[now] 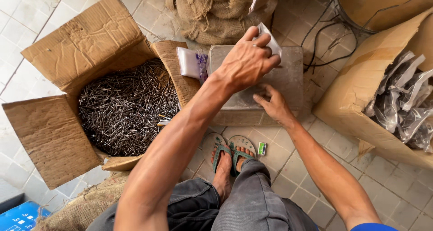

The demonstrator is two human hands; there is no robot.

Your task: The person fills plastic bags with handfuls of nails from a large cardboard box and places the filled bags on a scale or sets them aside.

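So the person is squatting on a tiled floor (27,14) in green flip-flops (228,152), and the left hand (248,62) is reaching across over a flat grey metal block (293,75) that's sitting right in front of their feet. That hand is closing around a small clear plastic bag (270,39), pinching it between thumb and fingers, so it's hovering just above the far edge of the block. The right hand (273,105) is resting on the near edge of the same block, fingers loosely spread and not holding anything, palm mostly hidden so that's about all I can say. Off to the left an open cardboard box (90,37) is sitting there packed with dark metal nails (126,107), and a stack of more clear bags (188,62) is lying on its inner flap, just beside the block. On the right another cardboard box (356,86) is leaning open with filled plastic packets (406,105) inside. A burlap sack (216,10) is standing behind the block, some black cables (329,37) are trailing next to it, and a little green box (261,148) is lying on the tiles beside the feet.
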